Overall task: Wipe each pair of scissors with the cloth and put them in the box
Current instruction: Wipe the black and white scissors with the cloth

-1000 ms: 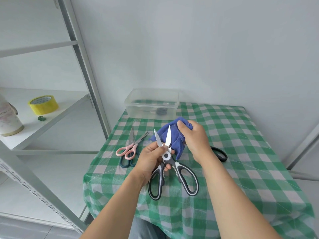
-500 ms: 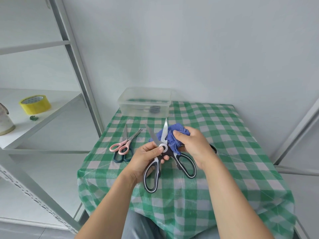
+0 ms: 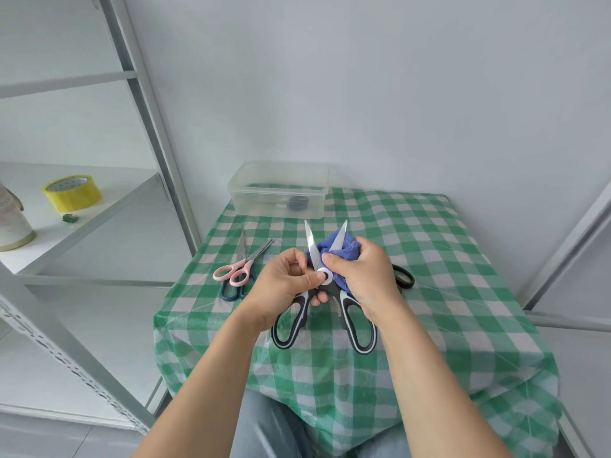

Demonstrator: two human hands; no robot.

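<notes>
- The left hand (image 3: 284, 285) grips the black-and-white scissors (image 3: 358, 328) near the pivot, blades spread, above the bench (image 3: 429, 259).
- The right hand (image 3: 363, 276) presses the bunched blue cloth (image 3: 347, 251) onto one blade, so the wiping step appears to be in progress.
- Left to do: the pink scissors (image 3: 238, 271), teal scissors (image 3: 231, 292) and black scissors (image 3: 403, 279) lie on the bench.
- The box (image 3: 281, 190) holds one dark item that cannot be identified.

Four pairs of scissors at the one bench (image 3: 429, 259), namely a black-and-white pair (image 3: 325, 276), pink pair (image 3: 243, 267), dark teal pair (image 3: 229, 292) and black pair (image 3: 404, 278), plus one blue cloth (image 3: 347, 251), one clear box (image 3: 277, 193), one yellow tape roll (image 3: 72, 192) and two hands, left hand (image 3: 284, 285) and right hand (image 3: 363, 276).
</notes>
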